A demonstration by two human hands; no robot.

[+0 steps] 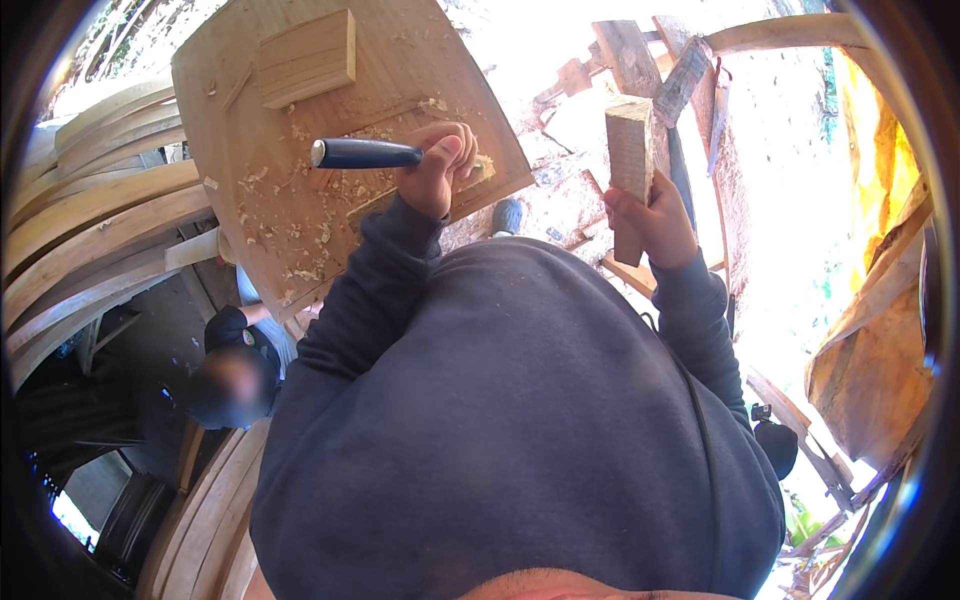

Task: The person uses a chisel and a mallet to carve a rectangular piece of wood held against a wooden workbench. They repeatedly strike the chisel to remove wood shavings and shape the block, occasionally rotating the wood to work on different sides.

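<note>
My left hand (436, 165) is closed around a chisel, gripping it just past its dark blue handle (370, 153). The handle points left and ends in a metal cap; the blade is hidden by my fingers. Beneath that hand lies a narrow piece of wood (372, 206) on the wooden tabletop (215, 90), near its right edge. My right hand (660, 218) grips a rough rectangular wood block (629, 150) by its lower end. The block stands nearly upright in the picture, off to the right of the tabletop and apart from the chisel.
A flat wooden board (308, 60) rests at the tabletop's far side, with shavings (300, 235) scattered about. Long curved planks (110, 220) are stacked at left. Another person (240, 370) is at lower left. Scrap wood (630, 60) and an orange-yellow sheet (870, 330) are at right.
</note>
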